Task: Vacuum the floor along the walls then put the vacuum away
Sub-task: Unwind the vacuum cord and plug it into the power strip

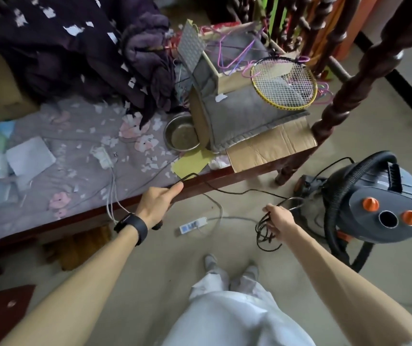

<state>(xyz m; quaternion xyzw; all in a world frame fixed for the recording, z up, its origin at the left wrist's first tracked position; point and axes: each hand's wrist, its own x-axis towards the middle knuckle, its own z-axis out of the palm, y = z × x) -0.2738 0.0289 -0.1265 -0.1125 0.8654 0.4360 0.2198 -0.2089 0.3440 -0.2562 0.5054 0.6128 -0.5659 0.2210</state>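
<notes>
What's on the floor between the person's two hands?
In the head view, a white power strip lies between the left hand and right hand; the black cord crosses there too.

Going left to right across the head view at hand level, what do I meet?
Wristwatch → left hand pinching the black cord → white power strip → right hand holding the cord's coils → vacuum cleaner.

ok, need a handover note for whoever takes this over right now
Left hand grips a loop of the black cord at the bed edge.
Right hand holds gathered coils of the same cord.
Vacuum stands on the floor at right, hose draped over it.
White power strip lies on the floor between the hands.
Done: cord partly gathered.
Left: finish coiling, put the vacuum away.
</notes>
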